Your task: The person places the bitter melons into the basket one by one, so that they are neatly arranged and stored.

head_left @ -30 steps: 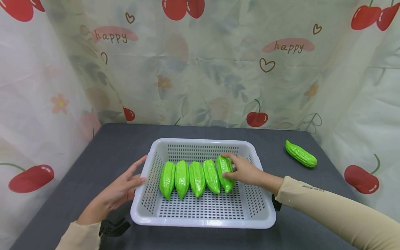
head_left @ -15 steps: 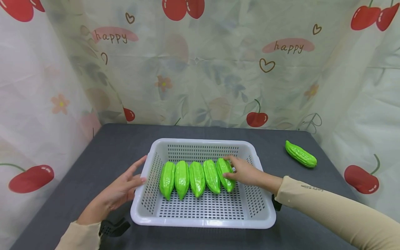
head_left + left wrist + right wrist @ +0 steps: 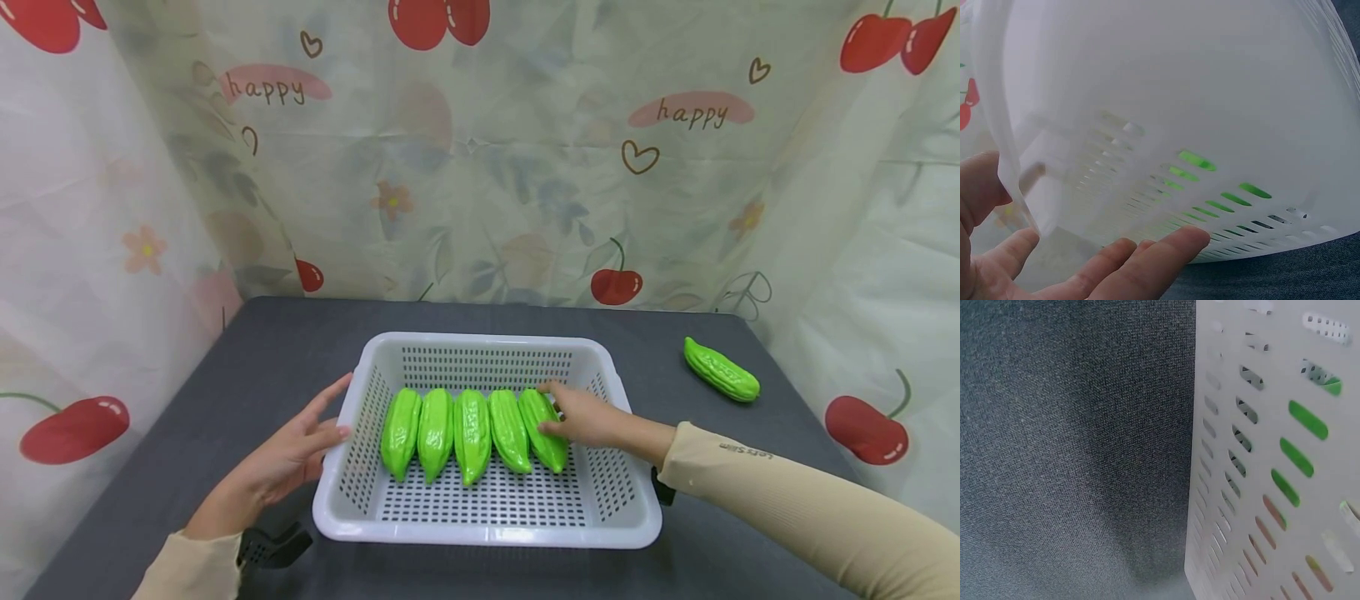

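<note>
Several bright green bitter melons [image 3: 472,437] lie side by side in a white slotted plastic basket [image 3: 480,537]. At the right end of the row, my right hand [image 3: 596,419] holds one bitter melon [image 3: 542,433] between thumb and fingers. My left hand [image 3: 288,450] grips the basket's left rim. In the left wrist view, the thumb [image 3: 982,187] goes over the rim while the other fingers [image 3: 1154,269] lie along the outer wall. Through the slots in the right wrist view, green and some skin-toned patches show, but the right hand itself is hidden behind the basket wall [image 3: 1241,487].
Another bitter melon [image 3: 722,371] lies alone on the dark table [image 3: 322,325], to the right of the basket. A patterned curtain [image 3: 480,192] with cherries and "happy" lettering hangs behind and along both sides.
The melons have shifted slightly toward the person, and the rightmost one now sits lower in the row. My right hand has moved down a little with it. The left hand stays put.
</note>
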`<state>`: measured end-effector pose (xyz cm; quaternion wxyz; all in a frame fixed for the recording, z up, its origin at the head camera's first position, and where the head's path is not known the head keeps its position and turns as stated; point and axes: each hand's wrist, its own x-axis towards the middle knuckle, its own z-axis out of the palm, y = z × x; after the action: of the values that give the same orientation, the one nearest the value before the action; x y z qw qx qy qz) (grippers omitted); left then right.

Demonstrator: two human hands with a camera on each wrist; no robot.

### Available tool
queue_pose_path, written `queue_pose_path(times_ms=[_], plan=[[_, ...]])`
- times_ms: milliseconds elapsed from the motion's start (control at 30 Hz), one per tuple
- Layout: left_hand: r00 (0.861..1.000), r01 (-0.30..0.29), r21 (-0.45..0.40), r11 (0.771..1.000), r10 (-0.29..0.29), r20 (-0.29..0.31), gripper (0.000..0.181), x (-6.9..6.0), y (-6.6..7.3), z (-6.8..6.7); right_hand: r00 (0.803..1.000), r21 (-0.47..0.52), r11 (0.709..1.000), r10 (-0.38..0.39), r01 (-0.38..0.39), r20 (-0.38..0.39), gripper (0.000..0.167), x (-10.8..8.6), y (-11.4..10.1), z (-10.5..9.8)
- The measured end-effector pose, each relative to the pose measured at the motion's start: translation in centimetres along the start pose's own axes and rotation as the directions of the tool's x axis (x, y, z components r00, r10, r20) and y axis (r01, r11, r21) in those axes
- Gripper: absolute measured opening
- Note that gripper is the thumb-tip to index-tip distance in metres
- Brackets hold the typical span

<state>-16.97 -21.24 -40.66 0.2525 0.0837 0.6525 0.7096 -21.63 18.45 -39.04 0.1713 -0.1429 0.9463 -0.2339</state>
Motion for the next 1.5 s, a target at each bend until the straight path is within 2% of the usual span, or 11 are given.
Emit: queue_pose_path(times_ms=[200, 1033, 1500], plan=[[1.0, 0.002, 0.003, 1.0, -0.002, -0.008, 0.083, 0.01, 0.01, 0.05, 1.0, -0.022, 1.0, 0.013, -0.013, 0.005, 0.061, 0.06, -0.05, 0.1], [1.0, 0.006, 0.005, 1.0, -0.006, -0.007, 0.082, -0.03, 0.01, 0.08, 0.999, 0.008, 0.999, 0.038, -0.039, 0.015, 0.062, -0.14, -0.25, 0.13], [1.0, 0.008, 0.003, 1.0, -0.008, -0.006, 0.082, -0.08, 0.07, 0.08, 0.998, -0.011, 0.998, 0.059, -0.059, 0.012, 0.063, -0.11, -0.45, 0.09]])
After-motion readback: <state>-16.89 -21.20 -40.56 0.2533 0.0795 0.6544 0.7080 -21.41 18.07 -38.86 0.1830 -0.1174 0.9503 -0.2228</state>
